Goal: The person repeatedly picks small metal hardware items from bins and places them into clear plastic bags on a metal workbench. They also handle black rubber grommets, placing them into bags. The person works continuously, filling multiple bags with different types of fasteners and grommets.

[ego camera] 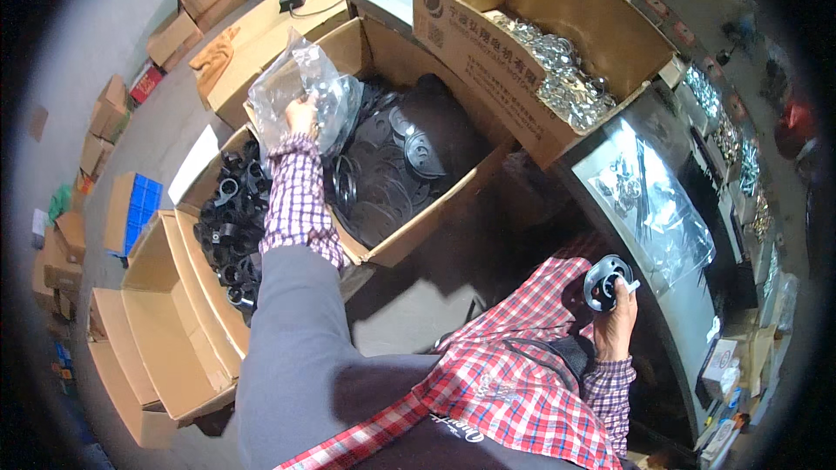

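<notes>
My left hand reaches over the boxes at the upper left, against a clear plastic bag that covers part of it; whether the fingers grip the bag is unclear. Beneath and beside it, a cardboard box holds many black round discs. Left of my forearm, black ring-shaped parts fill another box. At the right, my right hand holds a round dark part with a light metallic rim between thumb and fingers, beside the grey table and above the red checked apron.
A large carton of shiny metal pieces stands at the top. On the grey table lies a clear bag with small parts. Bins of small hardware line the far right. Empty-looking cartons stand at the lower left.
</notes>
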### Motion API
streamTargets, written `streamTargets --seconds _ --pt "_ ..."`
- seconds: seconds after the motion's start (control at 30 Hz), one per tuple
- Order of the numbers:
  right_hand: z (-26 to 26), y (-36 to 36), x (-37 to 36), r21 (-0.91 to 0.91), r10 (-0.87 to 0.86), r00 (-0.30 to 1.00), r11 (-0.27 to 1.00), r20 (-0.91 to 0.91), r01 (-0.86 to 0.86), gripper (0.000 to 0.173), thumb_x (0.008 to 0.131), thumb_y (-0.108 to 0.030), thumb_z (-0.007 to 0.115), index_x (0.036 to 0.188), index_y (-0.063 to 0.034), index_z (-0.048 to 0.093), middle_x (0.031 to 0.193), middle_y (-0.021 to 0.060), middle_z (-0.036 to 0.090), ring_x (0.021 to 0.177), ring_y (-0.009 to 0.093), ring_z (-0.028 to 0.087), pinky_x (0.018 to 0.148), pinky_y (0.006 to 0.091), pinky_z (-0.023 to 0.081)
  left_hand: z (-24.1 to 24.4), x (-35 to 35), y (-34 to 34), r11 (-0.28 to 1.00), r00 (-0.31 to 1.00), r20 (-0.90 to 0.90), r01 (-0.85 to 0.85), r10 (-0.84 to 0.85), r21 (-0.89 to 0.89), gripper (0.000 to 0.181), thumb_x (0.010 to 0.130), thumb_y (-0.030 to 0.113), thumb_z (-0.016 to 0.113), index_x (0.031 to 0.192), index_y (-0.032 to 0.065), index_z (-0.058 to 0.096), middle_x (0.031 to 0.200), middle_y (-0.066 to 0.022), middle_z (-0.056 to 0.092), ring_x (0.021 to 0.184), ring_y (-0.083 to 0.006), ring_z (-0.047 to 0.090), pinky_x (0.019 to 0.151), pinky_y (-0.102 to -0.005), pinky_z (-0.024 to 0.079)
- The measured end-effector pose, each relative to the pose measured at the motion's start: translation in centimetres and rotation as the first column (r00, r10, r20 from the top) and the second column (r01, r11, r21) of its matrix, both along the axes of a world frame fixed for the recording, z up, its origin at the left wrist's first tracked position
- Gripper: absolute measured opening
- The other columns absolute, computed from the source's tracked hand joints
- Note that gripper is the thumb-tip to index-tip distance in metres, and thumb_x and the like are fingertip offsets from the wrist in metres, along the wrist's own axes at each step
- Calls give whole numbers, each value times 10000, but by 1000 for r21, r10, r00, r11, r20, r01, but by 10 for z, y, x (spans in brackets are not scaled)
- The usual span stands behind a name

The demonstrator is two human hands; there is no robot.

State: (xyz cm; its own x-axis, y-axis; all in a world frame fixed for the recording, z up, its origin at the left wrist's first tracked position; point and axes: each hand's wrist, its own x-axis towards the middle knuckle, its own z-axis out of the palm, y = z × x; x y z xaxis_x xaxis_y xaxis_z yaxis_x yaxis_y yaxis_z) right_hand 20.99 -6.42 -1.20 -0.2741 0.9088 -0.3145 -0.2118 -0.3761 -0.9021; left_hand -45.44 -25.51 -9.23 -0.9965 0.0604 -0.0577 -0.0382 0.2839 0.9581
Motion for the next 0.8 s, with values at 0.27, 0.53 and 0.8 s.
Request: streamTargets --seconds 0.27,0.53,0.8 --pt "35 -8 8 -229 329 922 900 -203 -372 465 960 -228 684 1354 -55 507 1164 74 659 966 209 698 779 418 633 61 101 -36 652 996 -90 83 -22 754 198 1064 170 492 1120 -3 571 999 -145 710 878 -219 679 779 -304 537" --pt "57 -5 38 -94 385 854 892 -351 -441 520 941 -187 674 1378 17 480 1219 116 645 1071 199 678 851 334 605 175 310 69 568 915 -316 404 -252 716 281 1097 183 407 1289 21 531 711 29 358 608 -67 339 586 -241 364" --pt "73 3 123 82 107 959 993 -262 -88 454 983 -128 618 1352 44 414 1199 164 598 921 224 702 701 341 654 185 551 246 453 226 -436 711 -871 -538 667 875 337 721 1339 -83 492 873 -197 696 845 -360 682 738 -449 531"
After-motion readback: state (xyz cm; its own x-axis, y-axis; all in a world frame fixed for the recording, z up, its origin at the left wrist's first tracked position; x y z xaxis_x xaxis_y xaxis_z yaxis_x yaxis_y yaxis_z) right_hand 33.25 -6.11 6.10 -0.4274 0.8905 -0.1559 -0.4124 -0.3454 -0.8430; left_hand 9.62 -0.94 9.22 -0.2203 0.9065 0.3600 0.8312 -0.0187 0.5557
